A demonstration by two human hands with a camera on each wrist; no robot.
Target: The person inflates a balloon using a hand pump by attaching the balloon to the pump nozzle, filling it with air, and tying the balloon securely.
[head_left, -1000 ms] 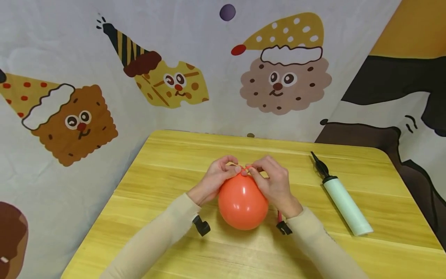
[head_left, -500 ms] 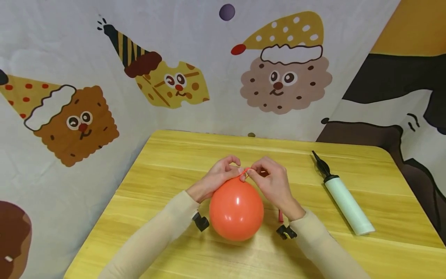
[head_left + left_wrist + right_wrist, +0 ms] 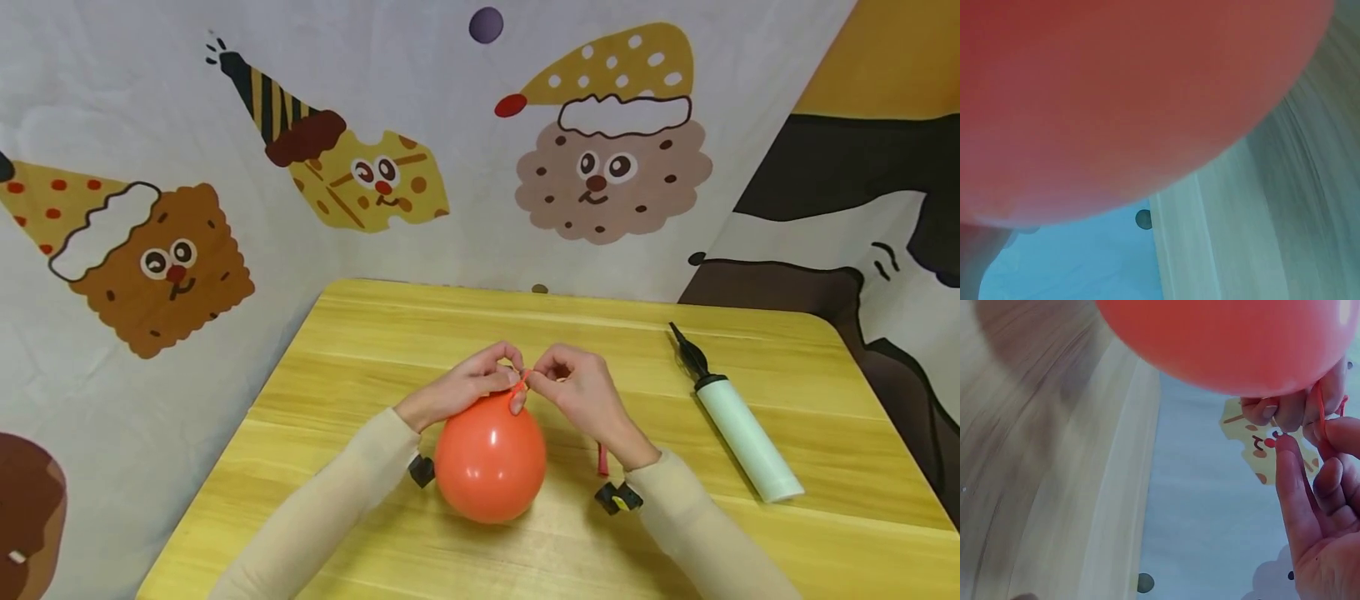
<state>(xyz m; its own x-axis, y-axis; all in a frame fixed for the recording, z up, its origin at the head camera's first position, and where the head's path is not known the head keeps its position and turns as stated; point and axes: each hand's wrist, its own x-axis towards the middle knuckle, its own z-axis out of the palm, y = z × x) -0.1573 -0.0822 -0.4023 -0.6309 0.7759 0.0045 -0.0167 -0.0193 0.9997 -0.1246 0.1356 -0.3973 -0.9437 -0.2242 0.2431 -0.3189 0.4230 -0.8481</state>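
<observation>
An inflated orange-red balloon hangs below my hands, its neck pointing up and away. My left hand pinches the neck near the balloon's body, with a fingertip showing below it. Just to the right, the right hand pinches the stretched end of the neck between thumb and finger. In the right wrist view, a thin loop of the neck runs over the left fingers, and the right hand meets it from below. The balloon covers most of the left wrist view and hides nearly all of the left hand.
A pale green hand pump with a black nozzle lies on the wooden table at the right. A small red strip shows beneath the right wrist. Behind the table hangs a cartoon-printed cloth.
The balloon has swung left and slightly toward me. Its neck was drawn out to the right, then came down between the fingers. Both hands are a little lower, still at the neck.
</observation>
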